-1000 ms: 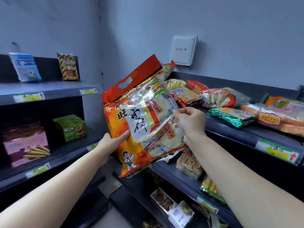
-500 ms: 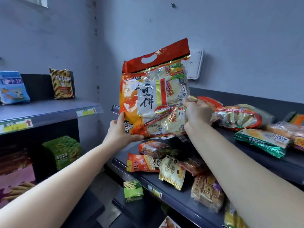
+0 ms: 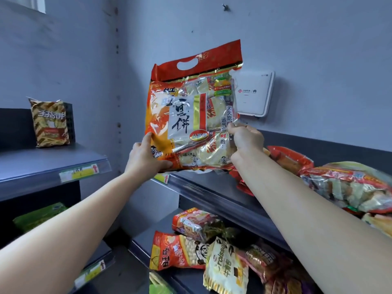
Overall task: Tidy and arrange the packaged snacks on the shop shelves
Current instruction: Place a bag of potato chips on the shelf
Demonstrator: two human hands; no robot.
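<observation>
Orange bag (image 3: 186,115) is not yet shelved: your left hand (image 3: 146,158) grips its corner, your right hand (image 3: 246,139) pinches its edge above the shelf (image 3: 212,187), where packs (image 3: 350,187) lie jumbled.

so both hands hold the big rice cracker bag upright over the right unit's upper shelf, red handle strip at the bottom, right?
Not quite. The head view shows the red handle strip at the top of the rice cracker bag, not the bottom. The rest holds: the left hand grips its lower left corner, the right hand pinches its right edge, and it is upright over the upper shelf.
</observation>
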